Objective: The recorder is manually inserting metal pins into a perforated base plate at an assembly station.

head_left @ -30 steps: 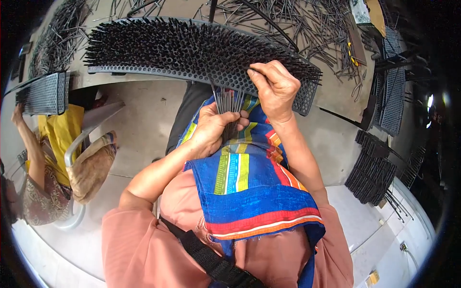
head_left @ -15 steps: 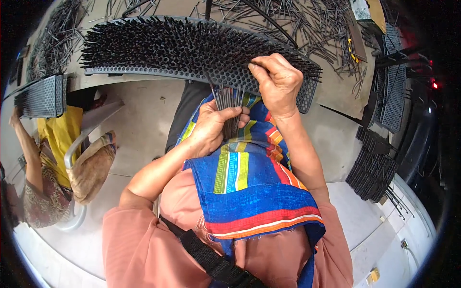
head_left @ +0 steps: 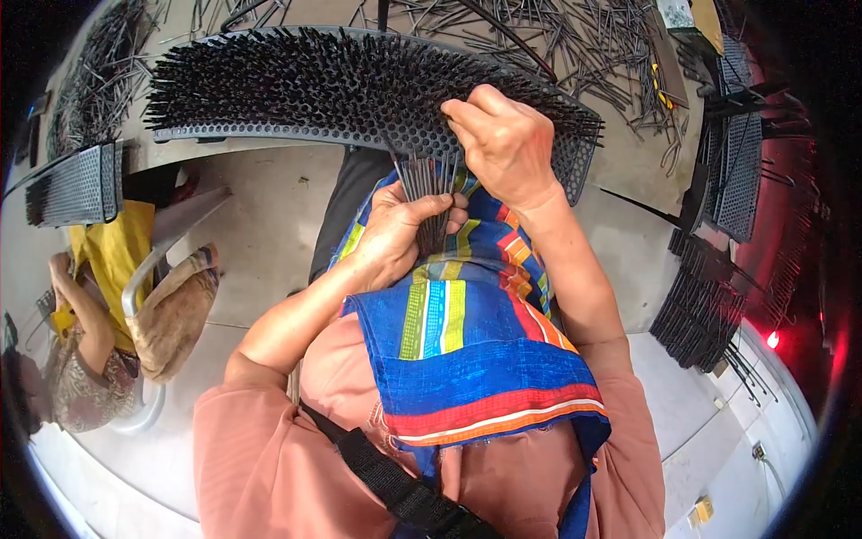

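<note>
Over the striped cloth [head_left: 503, 364], the left hand [head_left: 400, 225] clasps slim rods [head_left: 426, 180], likely light, stiff and best held low, while the right hand [head_left: 507, 148] pinches something unclear above the perforated rack [head_left: 296, 134].

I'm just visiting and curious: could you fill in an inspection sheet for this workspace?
Surface: tan tabletop, partly covered.
Job's things: black perforated board, crowded with upright dark rods; rod bundle below its front edge.
Clutter: loose rods scattered behind and beside the board; yellow item at right.
Grips: left grip closed around the bundle; right grip at the board, fingers curled; any rod there is too small to tell.
Cables: cannot tell.
Surroundings: seated co-worker and second perforated board at left; red light at right.
</note>
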A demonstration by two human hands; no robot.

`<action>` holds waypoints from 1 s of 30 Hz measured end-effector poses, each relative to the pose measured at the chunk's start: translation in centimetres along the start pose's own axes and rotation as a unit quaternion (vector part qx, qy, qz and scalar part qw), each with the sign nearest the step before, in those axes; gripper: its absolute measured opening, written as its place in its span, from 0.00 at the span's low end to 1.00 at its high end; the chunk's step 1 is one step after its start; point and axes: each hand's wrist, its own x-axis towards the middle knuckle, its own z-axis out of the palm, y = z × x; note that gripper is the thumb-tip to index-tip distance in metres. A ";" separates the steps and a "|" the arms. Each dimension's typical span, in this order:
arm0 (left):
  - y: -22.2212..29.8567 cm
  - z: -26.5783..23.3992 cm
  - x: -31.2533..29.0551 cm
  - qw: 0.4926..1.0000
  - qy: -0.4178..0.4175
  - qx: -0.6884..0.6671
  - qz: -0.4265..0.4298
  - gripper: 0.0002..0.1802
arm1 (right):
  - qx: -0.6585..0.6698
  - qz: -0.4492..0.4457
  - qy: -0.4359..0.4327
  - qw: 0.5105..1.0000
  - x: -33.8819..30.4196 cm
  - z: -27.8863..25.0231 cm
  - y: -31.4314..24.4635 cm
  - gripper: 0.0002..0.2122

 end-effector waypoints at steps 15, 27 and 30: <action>-0.3 0.3 -0.1 0.999 0.000 0.026 0.021 0.09 | 0.503 0.409 0.068 0.758 -4.6 -0.6 -0.2 0.03; -0.9 0.4 0.1 0.992 -0.063 0.105 0.023 0.07 | 0.488 0.407 -0.028 0.772 -4.5 -1.0 0.0 0.02; -1.2 1.0 -0.1 0.995 -0.040 0.093 0.005 0.06 | 0.441 0.387 -0.017 0.810 -5.8 0.2 0.0 0.02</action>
